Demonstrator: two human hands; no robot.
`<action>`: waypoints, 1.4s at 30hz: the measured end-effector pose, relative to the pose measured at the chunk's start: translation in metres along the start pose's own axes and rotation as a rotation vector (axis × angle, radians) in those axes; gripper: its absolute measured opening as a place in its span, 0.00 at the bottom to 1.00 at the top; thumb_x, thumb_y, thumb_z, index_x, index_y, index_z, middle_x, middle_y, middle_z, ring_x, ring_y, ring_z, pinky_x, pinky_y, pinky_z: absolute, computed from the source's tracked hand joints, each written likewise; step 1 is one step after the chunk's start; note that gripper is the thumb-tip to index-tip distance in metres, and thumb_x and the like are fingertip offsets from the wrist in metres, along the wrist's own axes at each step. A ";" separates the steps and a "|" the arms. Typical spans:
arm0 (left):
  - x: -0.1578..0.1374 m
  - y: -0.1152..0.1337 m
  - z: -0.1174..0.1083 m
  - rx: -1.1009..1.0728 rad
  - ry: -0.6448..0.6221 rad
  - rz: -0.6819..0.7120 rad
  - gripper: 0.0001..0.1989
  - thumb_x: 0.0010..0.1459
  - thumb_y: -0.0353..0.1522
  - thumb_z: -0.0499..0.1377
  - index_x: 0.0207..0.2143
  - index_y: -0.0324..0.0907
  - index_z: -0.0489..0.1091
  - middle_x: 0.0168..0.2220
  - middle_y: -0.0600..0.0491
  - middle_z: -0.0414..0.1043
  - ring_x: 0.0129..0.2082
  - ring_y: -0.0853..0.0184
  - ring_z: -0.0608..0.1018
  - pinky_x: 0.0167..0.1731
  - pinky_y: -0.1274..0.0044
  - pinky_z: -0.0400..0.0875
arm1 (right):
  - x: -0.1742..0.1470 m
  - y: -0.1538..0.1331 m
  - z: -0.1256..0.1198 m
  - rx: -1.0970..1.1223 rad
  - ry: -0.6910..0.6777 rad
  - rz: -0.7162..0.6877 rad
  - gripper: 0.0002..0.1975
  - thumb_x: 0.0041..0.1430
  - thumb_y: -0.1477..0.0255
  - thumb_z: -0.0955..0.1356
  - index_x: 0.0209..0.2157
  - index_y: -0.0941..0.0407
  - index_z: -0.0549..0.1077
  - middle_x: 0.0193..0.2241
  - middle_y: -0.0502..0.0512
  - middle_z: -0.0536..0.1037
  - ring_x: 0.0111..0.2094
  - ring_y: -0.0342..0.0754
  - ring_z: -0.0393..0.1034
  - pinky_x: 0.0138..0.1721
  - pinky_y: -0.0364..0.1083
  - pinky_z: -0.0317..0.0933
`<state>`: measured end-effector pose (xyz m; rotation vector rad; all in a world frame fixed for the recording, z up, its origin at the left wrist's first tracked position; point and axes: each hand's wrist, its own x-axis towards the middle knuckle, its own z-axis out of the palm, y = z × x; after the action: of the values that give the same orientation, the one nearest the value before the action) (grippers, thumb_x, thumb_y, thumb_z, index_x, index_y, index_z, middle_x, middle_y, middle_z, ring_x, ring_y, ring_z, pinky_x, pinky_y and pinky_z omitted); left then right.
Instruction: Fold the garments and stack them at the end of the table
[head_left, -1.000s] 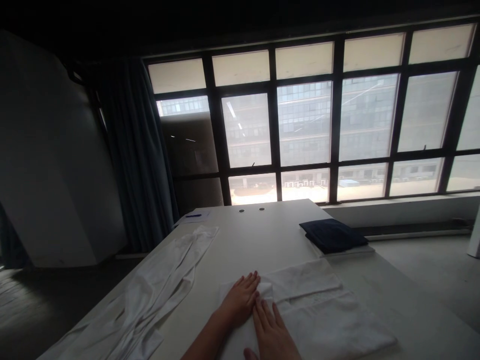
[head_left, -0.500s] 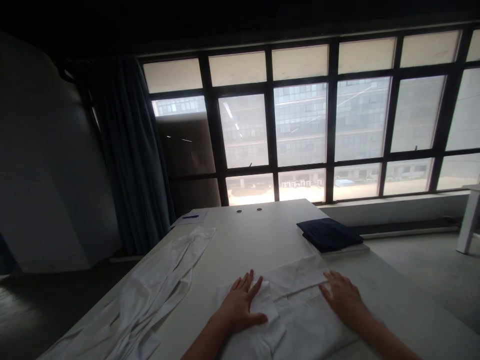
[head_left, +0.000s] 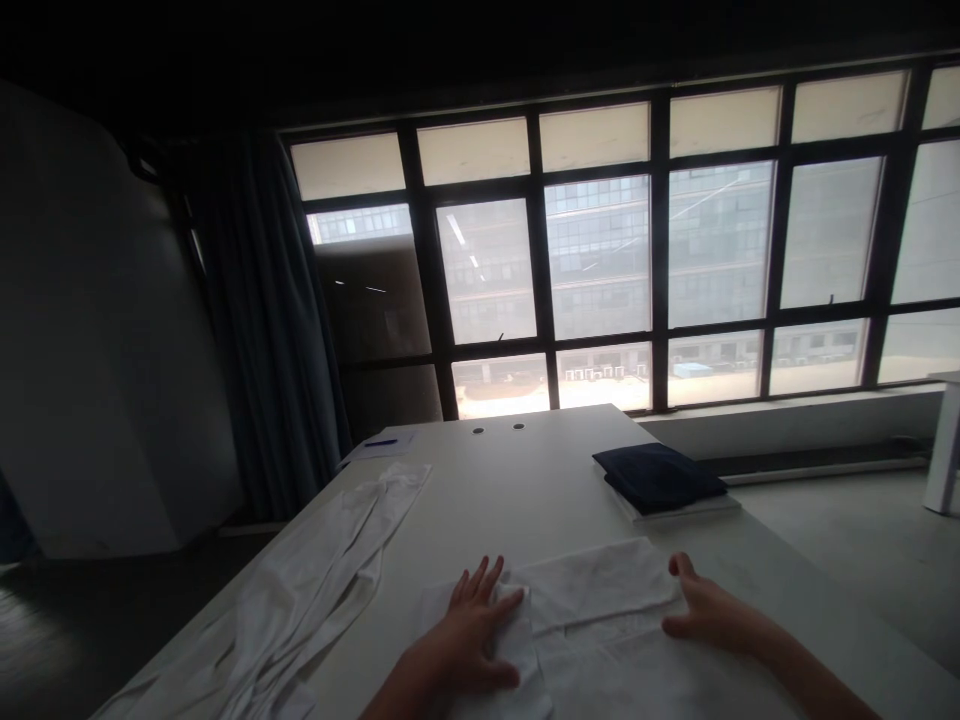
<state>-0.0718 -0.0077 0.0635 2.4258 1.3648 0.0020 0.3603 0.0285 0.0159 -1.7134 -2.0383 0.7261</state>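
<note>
A big white table point(head_left: 517, 510) runs up the middle of the frame, toward a wall of windows point(head_left: 598, 262) across the top. Through the head camera I see a folded white cloth point(head_left: 600, 590) on the table, low and a bit right of the middle. My left hand point(head_left: 476, 635) is on its left part, fingers spread apart. My right hand point(head_left: 709, 605) is by its right edge, thumb and fingers apart; I can't tell if they touch the cloth. A long, crumpled white cloth point(head_left: 300, 590) lies at the lower left. Right of the middle, a folded dark blue cloth point(head_left: 660, 475) sits on something flat and white point(head_left: 686, 512). Farther up the table, left of the middle, a blue pen point(head_left: 380, 442) lies on paper point(head_left: 399, 447). A blue curtain point(head_left: 262, 330) hangs at the left.
</note>
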 end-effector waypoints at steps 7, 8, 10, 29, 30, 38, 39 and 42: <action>0.003 0.037 0.034 0.008 0.067 -0.034 0.49 0.56 0.61 0.53 0.71 0.48 0.42 0.72 0.47 0.30 0.71 0.50 0.36 0.68 0.54 0.33 | 0.000 0.001 -0.018 0.126 -0.057 0.116 0.27 0.42 0.65 0.71 0.44 0.52 0.60 0.43 0.58 0.72 0.45 0.56 0.72 0.43 0.50 0.67; 0.003 0.037 0.038 0.003 0.065 -0.026 0.51 0.55 0.62 0.53 0.71 0.47 0.41 0.72 0.47 0.29 0.71 0.50 0.35 0.68 0.54 0.31 | -0.002 0.000 -0.020 0.185 -0.089 0.161 0.27 0.43 0.63 0.71 0.44 0.52 0.59 0.40 0.56 0.73 0.41 0.55 0.73 0.37 0.49 0.68; 0.003 0.036 0.044 -0.007 0.080 -0.020 0.51 0.56 0.63 0.51 0.72 0.47 0.40 0.72 0.48 0.29 0.71 0.51 0.35 0.68 0.54 0.29 | -0.008 -0.004 -0.025 0.327 -0.181 0.209 0.28 0.47 0.59 0.70 0.47 0.52 0.58 0.36 0.54 0.73 0.34 0.53 0.74 0.26 0.45 0.65; 0.003 0.041 0.026 0.055 -0.030 0.041 0.68 0.44 0.69 0.54 0.71 0.39 0.28 0.72 0.41 0.23 0.70 0.43 0.31 0.65 0.50 0.24 | -0.024 -0.028 -0.047 0.601 -0.241 0.012 0.40 0.44 0.62 0.74 0.62 0.49 0.67 0.55 0.57 0.75 0.49 0.60 0.72 0.49 0.52 0.66; 0.002 0.042 0.023 0.062 -0.026 0.045 0.67 0.45 0.69 0.53 0.71 0.40 0.28 0.72 0.41 0.24 0.70 0.43 0.31 0.65 0.50 0.23 | -0.026 -0.033 -0.051 0.658 -0.252 0.009 0.42 0.45 0.60 0.74 0.63 0.49 0.66 0.55 0.57 0.75 0.49 0.61 0.72 0.50 0.53 0.66; 0.004 0.040 0.011 -0.049 -0.028 0.125 0.63 0.46 0.69 0.51 0.72 0.39 0.38 0.73 0.42 0.32 0.71 0.50 0.36 0.67 0.58 0.23 | -0.028 -0.066 -0.063 0.935 -0.252 -0.098 0.46 0.46 0.56 0.77 0.65 0.49 0.62 0.60 0.60 0.70 0.57 0.67 0.67 0.57 0.61 0.60; 0.005 0.039 0.012 -0.056 -0.027 0.127 0.64 0.45 0.70 0.52 0.72 0.39 0.39 0.73 0.41 0.31 0.71 0.50 0.36 0.67 0.58 0.23 | -0.027 -0.070 -0.063 0.954 -0.250 -0.113 0.47 0.44 0.56 0.78 0.65 0.49 0.62 0.60 0.61 0.70 0.57 0.68 0.67 0.57 0.62 0.60; 0.009 0.038 0.014 -0.056 -0.001 0.120 0.67 0.40 0.70 0.54 0.71 0.39 0.40 0.73 0.41 0.28 0.71 0.48 0.36 0.67 0.59 0.23 | -0.031 -0.086 -0.060 0.994 -0.228 -0.148 0.48 0.43 0.57 0.79 0.65 0.49 0.62 0.60 0.61 0.69 0.58 0.69 0.65 0.58 0.63 0.60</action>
<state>-0.0332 -0.0226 0.0602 2.4565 1.2000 0.0682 0.3340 -0.0040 0.1174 -0.9156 -1.4505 1.5792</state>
